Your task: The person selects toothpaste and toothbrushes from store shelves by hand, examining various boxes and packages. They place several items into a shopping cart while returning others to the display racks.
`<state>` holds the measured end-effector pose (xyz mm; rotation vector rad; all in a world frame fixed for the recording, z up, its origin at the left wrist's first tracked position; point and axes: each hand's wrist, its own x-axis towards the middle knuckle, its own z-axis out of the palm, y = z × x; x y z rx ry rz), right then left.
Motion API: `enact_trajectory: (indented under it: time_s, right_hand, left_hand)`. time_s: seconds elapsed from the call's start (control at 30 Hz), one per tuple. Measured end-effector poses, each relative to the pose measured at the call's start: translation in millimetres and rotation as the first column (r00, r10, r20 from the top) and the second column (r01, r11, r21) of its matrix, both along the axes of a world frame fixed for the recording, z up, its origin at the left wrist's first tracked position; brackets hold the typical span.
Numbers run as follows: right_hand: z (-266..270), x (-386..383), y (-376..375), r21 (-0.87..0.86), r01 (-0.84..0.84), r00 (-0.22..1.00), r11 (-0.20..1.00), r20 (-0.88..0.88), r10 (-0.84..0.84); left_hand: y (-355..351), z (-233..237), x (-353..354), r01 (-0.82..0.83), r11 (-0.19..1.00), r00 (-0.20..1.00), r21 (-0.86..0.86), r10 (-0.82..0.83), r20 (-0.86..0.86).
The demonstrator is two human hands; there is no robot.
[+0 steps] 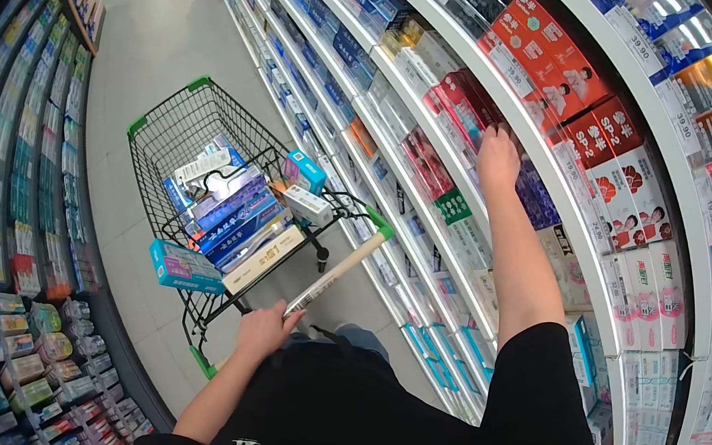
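White shelving curves along my right, packed row upon row. Left of it, on the aisle floor, stands a wire cart with green trim, loaded with blue boxes; a teal box lies at its near edge. My left hand is on the cart handle, fingers wrapped shut around it. My right hand reaches up into the shelving and touches the dark red cartons; whether its fingers are apart or clamped on one, I cannot tell.
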<state>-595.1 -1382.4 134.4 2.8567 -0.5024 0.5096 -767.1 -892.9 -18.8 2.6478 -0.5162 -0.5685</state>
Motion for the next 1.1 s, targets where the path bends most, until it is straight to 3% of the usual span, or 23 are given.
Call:
enact_trajectory:
  time_s: [0.1,0.17,0.27,0.33,0.43,0.63,0.67,0.73,0.77,0.8,0.83,0.87,0.9,0.93,1.03,1.07,1.1]
  right_hand:
    - [0.2,8.6,-2.2,0.047,0.027,0.997,0.999,-0.078,-0.023]
    - [-8.0,15.0,-1.4,0.107,0.035,0.999,0.994,0.001,-0.036]
    - [4.6,28.5,-5.2,0.184,0.104,0.989,0.977,-0.121,-0.083]
    - [17.2,34.8,2.8,0.064,0.093,0.994,0.994,-0.07,-0.089]
    - [14.3,52.0,-14.7,0.183,0.128,0.968,0.975,-0.236,-0.083]
    - [1.6,59.3,-28.6,0.071,0.001,0.991,0.997,-0.131,0.008]
    - [-12.3,65.9,-42.3,0.109,-0.06,0.996,0.992,-0.061,0.067]
    - [-13.0,70.2,-43.9,0.096,-0.033,0.995,0.995,-0.092,0.042]
    - [-29.0,75.7,-59.2,0.177,-0.106,0.994,0.979,0.01,0.106]
    - [-24.0,77.2,-60.3,0.186,-0.067,0.995,0.98,-0.06,0.08]
    - [-11.9,65.4,-37.9,0.117,-0.025,1.0,0.993,-0.002,0.026]
    - [-6.9,53.2,-22.4,0.064,-0.052,0.995,0.997,0.09,0.046]
    - [-15.2,45.1,-16.9,-0.037,-0.182,0.956,0.983,0.226,0.186]
    - [-7.2,27.7,2.6,-0.073,-0.244,0.945,0.967,0.208,0.254]
    - [-31.2,-33.2,43.0,0.027,-0.596,0.797,0.802,0.14,0.587]
    - [-41.5,-59.4,58.0,0.214,-0.638,0.766,0.74,0.08,0.638]
    - [-72.0,-86.6,60.9,0.148,-0.705,0.709,0.694,0.13,0.693]
  left_hand:
    - [-1.6,-1.1,13.2,0.005,1.0,1.0,-0.011,-0.005,0.002]
    - [-1.8,-2.8,19.7,0.005,0.999,1.0,-0.032,-0.005,-0.002]
    - [-8.2,-0.5,24.6,-0.004,1.0,0.999,-0.02,0.004,-0.032]
    - [-8.9,-1.4,28.2,-0.016,1.0,0.999,-0.013,0.015,-0.043]
    - [-10.6,-4.2,30.7,-0.029,0.999,0.999,-0.019,0.028,-0.044]
    - [-4.7,-7.6,28.6,-0.026,0.997,0.999,-0.066,0.024,-0.032]
    - [-6.7,-10.0,25.3,-0.018,0.998,1.0,-0.068,0.017,-0.015]
    - [-4.7,-2.0,20.9,-0.024,0.998,1.0,-0.054,0.024,-0.008]
    - [-1.4,-5.2,19.9,-0.009,0.999,1.0,-0.041,0.008,-0.022]
    - [0.3,-9.2,18.6,0.006,0.999,0.999,-0.032,-0.007,-0.038]
    - [0.0,-6.9,18.3,-0.002,1.0,0.998,-0.02,0.0,-0.058]
    - [-0.8,-4.5,15.0,-0.003,1.0,0.997,-0.011,0.003,-0.076]
    - [-1.7,-3.8,10.6,-0.02,0.999,0.997,-0.028,0.018,-0.081]
    - [-1.6,-2.5,8.5,-0.032,0.998,0.997,-0.045,0.028,-0.078]
    - [2.9,1.4,0.1,-0.046,0.997,0.995,-0.07,0.039,-0.092]
    - [2.5,2.7,-1.2,-0.047,0.996,0.994,-0.077,0.04,-0.101]
    - [2.0,10.7,1.2,-0.057,0.998,0.981,-0.021,0.052,-0.189]
